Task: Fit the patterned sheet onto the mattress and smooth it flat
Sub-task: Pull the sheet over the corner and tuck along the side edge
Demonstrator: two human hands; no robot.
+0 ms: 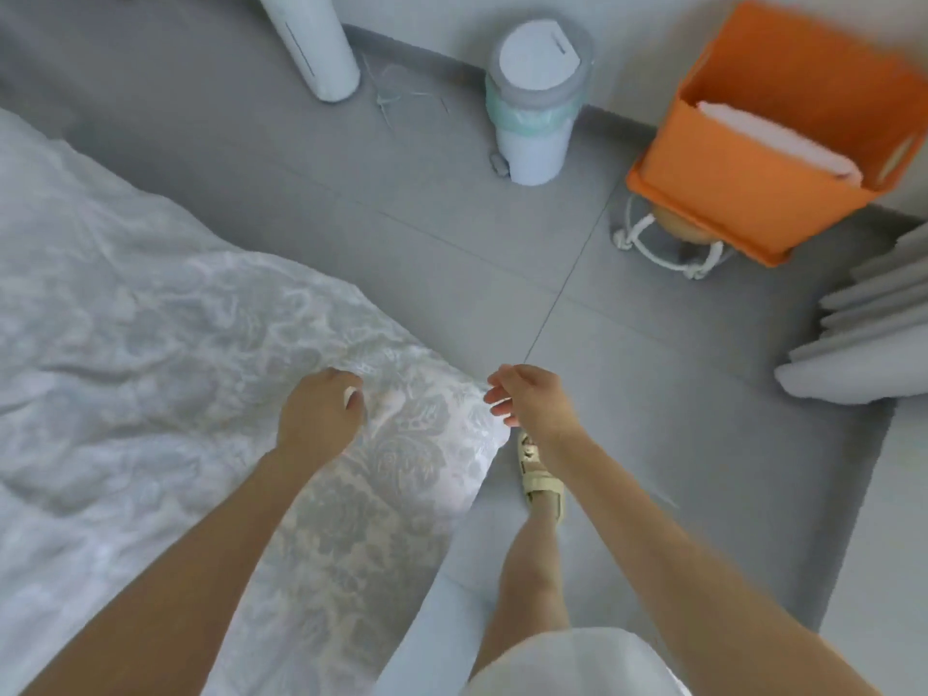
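Sheet [391, 444]: rumpled, corner pointing right, length running away up-left.
Left hand [321, 409]: I'm gripping fabric near that corner.
Right hand [527, 399]: loose, empty, just beside it.

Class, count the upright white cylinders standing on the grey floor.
2: a tall cylinder at the top left, and a lidded bin right of it. Others may lie outside the frame.

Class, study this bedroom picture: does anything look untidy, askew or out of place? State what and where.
The patterned sheet is not flat: it lies creased and bunched at its near corner, where the left hand grips it. Thin pale strands litter the floor beside the pedal bin.
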